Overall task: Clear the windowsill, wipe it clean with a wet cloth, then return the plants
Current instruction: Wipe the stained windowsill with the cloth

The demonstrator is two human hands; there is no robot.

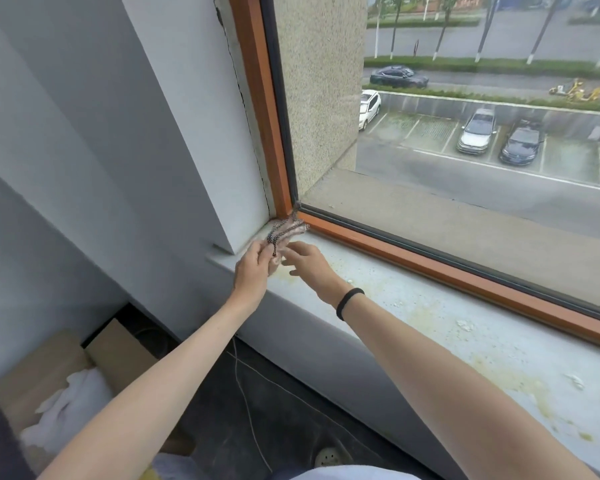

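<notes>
A pale windowsill [465, 341] runs from the left corner toward the lower right, marked with yellowish stains and white flecks. At its far left corner, my left hand [252, 271] pinches a small patterned cloth [286, 230] with dark cord-like edging, lifted just above the sill. My right hand [309, 268], with a black band on the wrist, hovers beside the cloth with fingers spread, holding nothing. No plants are in view.
An orange window frame [430, 268] borders the sill's far edge, with a white wall [187, 133] at the left end. Below left stands an open cardboard box [49, 375] with white material inside. A thin cord [246, 393] hangs over the dark floor.
</notes>
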